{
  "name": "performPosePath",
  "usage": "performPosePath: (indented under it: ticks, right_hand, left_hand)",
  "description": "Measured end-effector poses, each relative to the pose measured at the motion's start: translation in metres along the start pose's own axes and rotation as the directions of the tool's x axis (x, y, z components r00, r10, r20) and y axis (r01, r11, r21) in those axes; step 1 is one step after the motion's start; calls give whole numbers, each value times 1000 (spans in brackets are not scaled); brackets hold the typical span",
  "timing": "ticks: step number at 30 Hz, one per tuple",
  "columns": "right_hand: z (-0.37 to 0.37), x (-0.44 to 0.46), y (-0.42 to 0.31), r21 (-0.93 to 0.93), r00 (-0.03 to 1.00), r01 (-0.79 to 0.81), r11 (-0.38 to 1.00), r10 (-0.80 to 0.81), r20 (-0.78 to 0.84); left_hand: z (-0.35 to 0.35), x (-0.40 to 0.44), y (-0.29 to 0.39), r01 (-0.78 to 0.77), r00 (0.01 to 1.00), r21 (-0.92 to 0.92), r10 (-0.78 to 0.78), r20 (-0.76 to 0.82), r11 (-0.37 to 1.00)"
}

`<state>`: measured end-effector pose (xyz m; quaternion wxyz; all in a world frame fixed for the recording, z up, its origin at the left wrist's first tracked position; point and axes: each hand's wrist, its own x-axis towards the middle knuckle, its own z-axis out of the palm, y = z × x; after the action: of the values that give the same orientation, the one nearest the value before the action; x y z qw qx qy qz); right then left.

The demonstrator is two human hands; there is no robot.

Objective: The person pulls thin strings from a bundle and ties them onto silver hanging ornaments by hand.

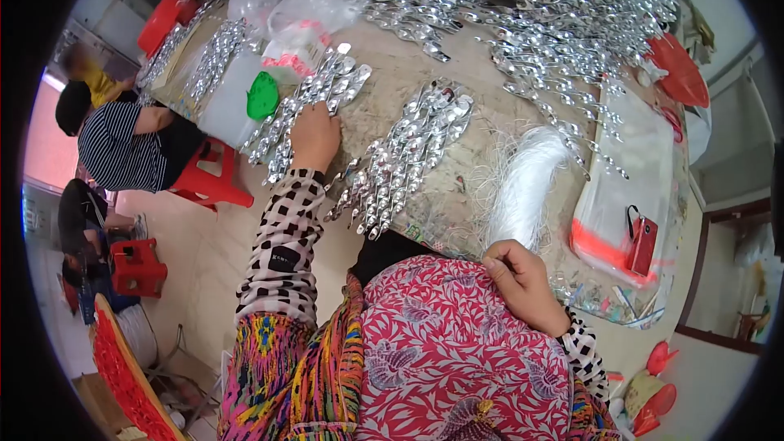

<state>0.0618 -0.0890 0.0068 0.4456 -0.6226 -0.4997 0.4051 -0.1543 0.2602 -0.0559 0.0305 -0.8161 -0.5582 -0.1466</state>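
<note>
My left hand [315, 139] rests at the edge of a pile of shiny silver twisted strands [327, 86], its fingers bent down onto them; what lies under the fingertips is hidden. Beside it, to the right, a second pile of silver twisted strands [412, 151] is spread on the worn table [457, 212]. Close to my body at the table's front edge, my right hand [523, 286] is closed, thumb against the curled fingers. Anything in that pinch is too small to make out. Just beyond it lies a bundle of white thread [531, 184].
Many more silver strands [563, 0] cover the back of the table. A green piece [262, 95] and clear plastic bags [286, 0] lie at left. At right, a red phone-like object [642, 247] sits on plastic sleeves [608, 204]. A person [122, 147] sits on a red stool [214, 175].
</note>
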Motion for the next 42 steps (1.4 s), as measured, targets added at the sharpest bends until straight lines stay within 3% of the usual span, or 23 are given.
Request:
performPosePath:
  ticks: [7, 9, 10, 12, 14, 16, 17, 18, 19, 20, 21, 22, 23, 24, 25, 27, 30, 34, 36, 38, 40, 42]
  right_hand:
    - [3, 6, -2, -54, 999, 19, 998, -16, 47]
    - [2, 7, -2, -49, 999, 8, 999, -5, 47]
    - [2, 7, -1, -48, 999, 0, 999, 3, 53]
    - [-1, 9, 0, -38, 1000, 8, 999, -8, 5]
    - [-4, 11, -1, -25, 998, -1, 1000, -1, -60]
    - [-15, 16, -8, 253, 988, -85, 964, 114, -105]
    - [-18, 20, -13, 285, 986, -9, 959, 56, -155]
    - [-20, 27, -17, 305, 978, 69, 950, -3, -209]
    - [-25, 32, -16, 207, 964, 162, 965, -110, -243]
    - [-28, 37, -13, 99, 941, 252, 963, -219, -259]
    - [-25, 42, -12, 79, 934, 234, 969, -202, -293]
    - [-22, 48, -12, 17, 904, 320, 947, -300, -304]
    - [-23, 49, -10, -44, 866, 407, 913, -400, -300]
    - [-25, 45, -7, -58, 863, 402, 914, -399, -311]
    - [-23, 42, -8, 55, 921, 303, 951, -278, -272]
    - [-22, 35, -14, 207, 980, 94, 974, -54, -194]
    - [-20, 30, -11, 211, 988, 17, 977, 17, -156]
    - [-11, 29, -8, 340, 970, 186, 922, -117, -212]
    - [-23, 27, -15, 76, 909, 215, 974, -171, -381]
    - [-29, 23, -21, 150, 883, 237, 960, -148, -446]
    - [-33, 16, -23, 322, 886, 172, 931, -2, -465]
    - [-29, 11, -22, 338, 899, 157, 928, 7, -438]
  left_hand:
    - [-5, 1, -7, -125, 992, -92, 124, -13, 988]
    - [-7, 0, -10, -202, 975, -245, 170, -145, 948]
    - [-19, -3, -3, -207, 974, -246, 175, -145, 947]
    - [-50, -13, 16, -159, 986, -418, 121, -115, 895]
    - [-79, -26, 36, -255, 966, -407, 210, -154, 877]
    - [-106, -48, 61, -265, 958, -493, 282, -41, 829]
    - [-104, -60, 67, -286, 947, -517, 320, -24, 807]
    - [-102, -71, 72, -109, 935, -730, 318, 154, 674]
    - [-100, -83, 79, 113, 876, -854, 355, 327, 508]
    - [-101, -94, 88, 107, 856, -866, 398, 331, 489]
    - [-104, -104, 97, 232, 772, -865, 457, 443, 445]
    - [-105, -112, 104, 355, 671, -839, 513, 536, 413]
    - [-102, -118, 109, 348, 657, -846, 539, 527, 403]
    - [-98, -125, 111, 454, 574, -804, 564, 594, 385]
    - [-96, -128, 113, 555, 488, -744, 579, 653, 371]
    - [-93, -131, 122, 577, 460, -741, 614, 642, 343]
    - [-97, -133, 143, 632, 430, -732, 672, 604, 254]
    - [-104, -124, 172, 694, 434, -702, 687, 583, 158]
    - [-100, -122, 176, 743, 457, -664, 658, 598, 87]
    - [-98, -122, 177, 758, 465, -651, 668, 581, 38]
    - [-97, -121, 177, 769, 482, -639, 672, 562, -18]
    - [-99, -118, 177, 852, 431, -518, 658, 617, -71]
